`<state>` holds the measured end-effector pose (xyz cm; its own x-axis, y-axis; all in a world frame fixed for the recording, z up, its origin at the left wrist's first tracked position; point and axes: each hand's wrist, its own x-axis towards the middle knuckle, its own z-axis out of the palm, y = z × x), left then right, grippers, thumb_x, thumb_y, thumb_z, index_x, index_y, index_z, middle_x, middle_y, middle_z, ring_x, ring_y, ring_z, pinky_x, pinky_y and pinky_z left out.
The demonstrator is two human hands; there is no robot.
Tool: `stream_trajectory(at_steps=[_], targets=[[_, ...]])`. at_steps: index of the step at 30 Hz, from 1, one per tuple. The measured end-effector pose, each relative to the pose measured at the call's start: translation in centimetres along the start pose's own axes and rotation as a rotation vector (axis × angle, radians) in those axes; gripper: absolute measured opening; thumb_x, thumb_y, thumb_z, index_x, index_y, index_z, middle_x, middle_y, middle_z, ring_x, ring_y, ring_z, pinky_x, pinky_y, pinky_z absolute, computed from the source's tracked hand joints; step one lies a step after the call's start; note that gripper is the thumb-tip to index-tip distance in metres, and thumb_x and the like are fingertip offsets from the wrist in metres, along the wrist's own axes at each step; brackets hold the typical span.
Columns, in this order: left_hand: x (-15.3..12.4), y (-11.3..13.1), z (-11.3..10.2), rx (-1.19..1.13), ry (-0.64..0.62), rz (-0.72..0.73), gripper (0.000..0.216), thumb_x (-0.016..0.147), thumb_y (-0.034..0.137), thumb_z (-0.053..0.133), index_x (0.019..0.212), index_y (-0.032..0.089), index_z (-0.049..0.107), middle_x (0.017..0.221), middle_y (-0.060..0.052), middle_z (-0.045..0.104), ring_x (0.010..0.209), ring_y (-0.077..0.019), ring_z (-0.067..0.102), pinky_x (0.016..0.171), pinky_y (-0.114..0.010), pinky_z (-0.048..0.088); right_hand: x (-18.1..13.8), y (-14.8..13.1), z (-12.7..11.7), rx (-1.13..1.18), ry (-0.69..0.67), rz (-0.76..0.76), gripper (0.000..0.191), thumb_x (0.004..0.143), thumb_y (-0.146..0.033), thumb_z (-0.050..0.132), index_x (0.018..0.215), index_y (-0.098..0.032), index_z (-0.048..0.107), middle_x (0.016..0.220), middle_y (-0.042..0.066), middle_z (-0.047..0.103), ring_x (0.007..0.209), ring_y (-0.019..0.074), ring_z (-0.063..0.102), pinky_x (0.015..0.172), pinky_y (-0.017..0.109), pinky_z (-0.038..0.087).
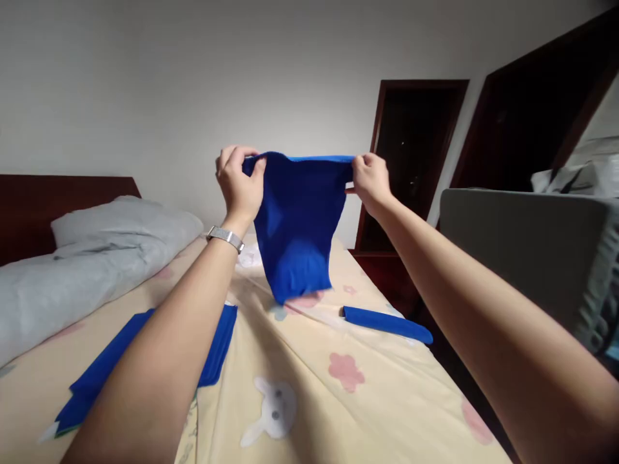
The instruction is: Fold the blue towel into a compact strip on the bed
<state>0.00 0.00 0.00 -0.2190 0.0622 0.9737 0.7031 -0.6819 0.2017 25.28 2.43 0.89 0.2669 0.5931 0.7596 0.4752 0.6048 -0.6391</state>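
Fingers [231, 156] of the left hand [239, 187] are curled together and pinched on one top corner of a royal-blue soft fabric piece [296, 225]. The fingers [362, 165] of the right hand [372, 183] are clamped on the opposite top corner. The cloth's upper edge is stretched level between the two hands. The piece hangs in the air above the middle of the bed, narrowing downward, and its lower end is just over the cream bedsheet printed with pink flowers and white rabbits [309, 361]; whether it touches the sheet cannot be told. A silver metal wristwatch [225, 238] sits on the left wrist.

On the sheet toward the bed's left edge, partly behind the left forearm, lies a flat stack of folded blue cloths [220, 345]. Near the right edge lies a narrow folded blue fabric strip [387, 323], well apart from the stack. A rumpled grey duvet with a pillow [97, 258] lies along the far left side, against a dark wooden headboard [43, 206]. Beyond the right edge stands a grey boxy object [522, 251].
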Motion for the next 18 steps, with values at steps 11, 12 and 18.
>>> stream_trajectory(at_steps=[11, 12, 18], targets=[[-27.3, -0.3, -10.1, -0.041, -0.502, -0.373, 0.020, 0.093, 0.028, 0.052, 0.106, 0.020, 0.065, 0.107, -0.008, 0.072, 0.103, -0.0194, 0.067, 0.093, -0.032, 0.052, -29.0, 13.0, -3.5, -0.112, -0.147, 0.018, 0.019, 0.083, -0.029, 0.052, 0.093, -0.017, 0.062, 0.086, 0.008, 0.064, 0.076, 0.0203, 0.060, 0.072, 0.033, 0.050], [-30.2, -0.3, -11.4, -0.032, -0.540, -0.384, 0.019, 0.092, 0.027, 0.053, 0.102, 0.020, 0.067, 0.103, -0.008, 0.073, 0.098, -0.0203, 0.069, 0.088, -0.032, 0.054, -31.8, 14.1, -3.5, -0.112, -0.189, 0.037, 0.018, 0.082, -0.030, 0.052, 0.088, -0.017, 0.063, 0.083, 0.008, 0.065, 0.072, 0.0202, 0.060, 0.067, 0.032, 0.051], [-40.8, 1.4, -19.9, 0.004, -0.713, -0.393, 0.018, 0.091, 0.028, 0.056, 0.099, 0.023, 0.071, 0.093, -0.005, 0.076, 0.087, -0.0203, 0.071, 0.078, -0.031, 0.057, -42.8, 16.8, -8.4, -0.126, -0.449, 0.107, 0.022, 0.091, -0.033, 0.050, 0.094, -0.019, 0.067, 0.093, 0.010, 0.068, 0.084, 0.0235, 0.066, 0.071, 0.032, 0.055]])
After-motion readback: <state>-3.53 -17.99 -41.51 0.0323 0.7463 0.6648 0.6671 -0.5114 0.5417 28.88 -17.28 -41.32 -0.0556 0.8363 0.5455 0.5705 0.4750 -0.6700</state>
